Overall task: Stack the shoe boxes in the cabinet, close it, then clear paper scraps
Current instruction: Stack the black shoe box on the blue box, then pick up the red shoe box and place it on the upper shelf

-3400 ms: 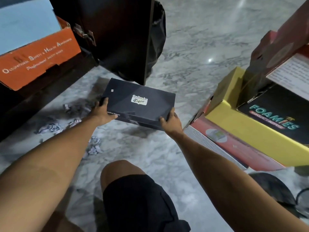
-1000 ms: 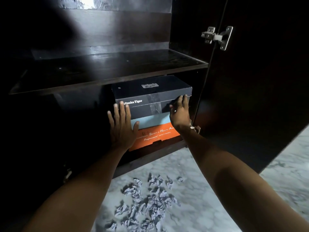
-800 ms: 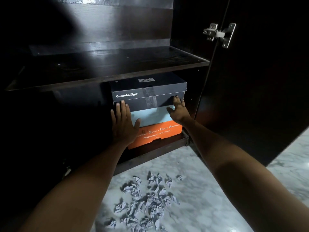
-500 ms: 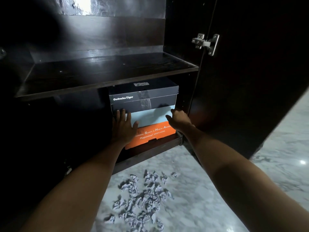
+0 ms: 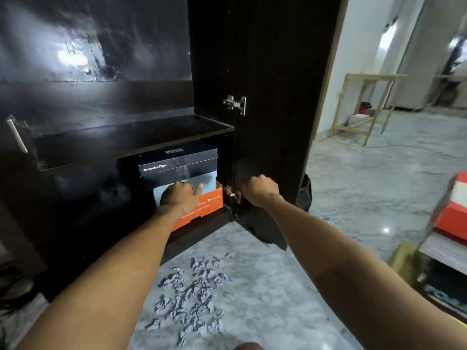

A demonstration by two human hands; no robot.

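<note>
Left hand (image 5: 180, 195) flat, fingers spread, bracing pale blue box (image 5: 211, 181) under black cardboard shoebox (image 5: 177, 165); right hand (image 5: 259, 189) fisted, empty, near dark door (image 5: 273, 97).

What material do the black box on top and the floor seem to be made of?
Black box: probably cardboard with a matte printed finish, since it has folded edges and a taped front. Floor: apparently polished marble or marble-look tile, grey-veined and reflecting lights.
</note>
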